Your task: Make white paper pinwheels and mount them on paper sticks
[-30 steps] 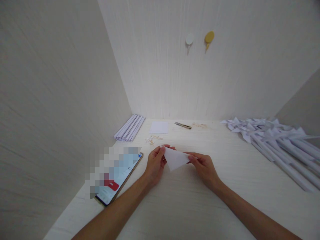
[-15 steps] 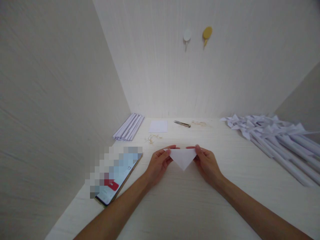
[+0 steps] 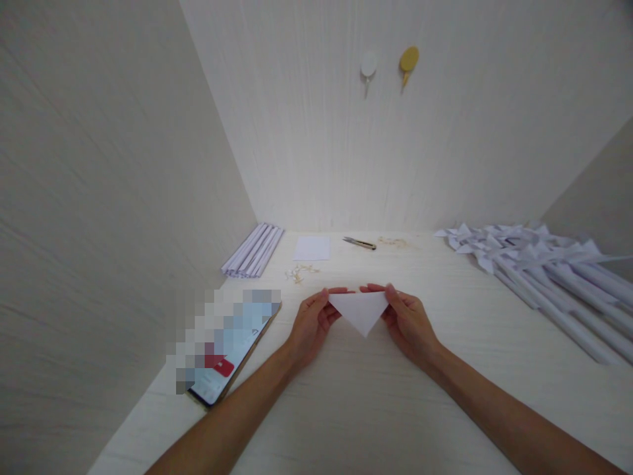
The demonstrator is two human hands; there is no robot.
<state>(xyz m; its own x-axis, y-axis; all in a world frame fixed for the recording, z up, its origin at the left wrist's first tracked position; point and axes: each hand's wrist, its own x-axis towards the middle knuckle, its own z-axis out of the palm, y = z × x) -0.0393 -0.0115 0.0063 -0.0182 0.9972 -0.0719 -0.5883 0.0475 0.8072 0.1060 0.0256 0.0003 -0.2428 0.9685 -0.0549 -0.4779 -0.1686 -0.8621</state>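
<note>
Paper triangle (image 3: pixel 360 311) is pinched at both top corners by the left hand (image 3: pixel 311 321) and right hand (image 3: pixel 408 321) above the table (image 3: pixel 376 396), flanked by phone (image 3: pixel 232 356) at nine o'clock, paper tubes (image 3: pixel 252 249) at eleven, cutter (image 3: pixel 359 243) at twelve, pinwheels (image 3: pixel 544 264) at two.

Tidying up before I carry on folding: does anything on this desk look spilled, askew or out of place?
Only small litter: pale paper scraps lie scattered beside the white paper square, and more bits sit by the small utility knife. The white folded paper triangle between both hands looks neat.
</note>
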